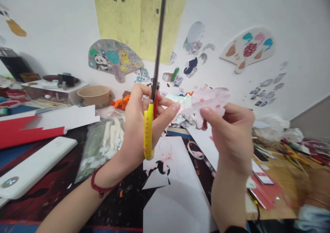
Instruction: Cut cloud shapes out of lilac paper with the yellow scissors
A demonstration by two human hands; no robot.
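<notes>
My left hand (135,130) is closed round the yellow and red handles of a pair of scissors (149,133), whose blades point up and look shut. The thumb and fingers of that hand reach toward the left edge of a pale pink paper cutout (211,99); whether they touch it I cannot tell. Pinched between thumb and fingers, the cutout is in my right hand (232,130). It has a wavy outline and small red marks. Below both hands lie white paper sheets (177,205) with pink and black paper scraps (162,166) on them.
On the left are a white power bank (38,167), red and white card (43,130) and a clear bag of pale pieces (103,143). A tan bowl (94,95) and heaped paper scraps (184,119) stand behind. Another person's arm (317,191) rests at the far right.
</notes>
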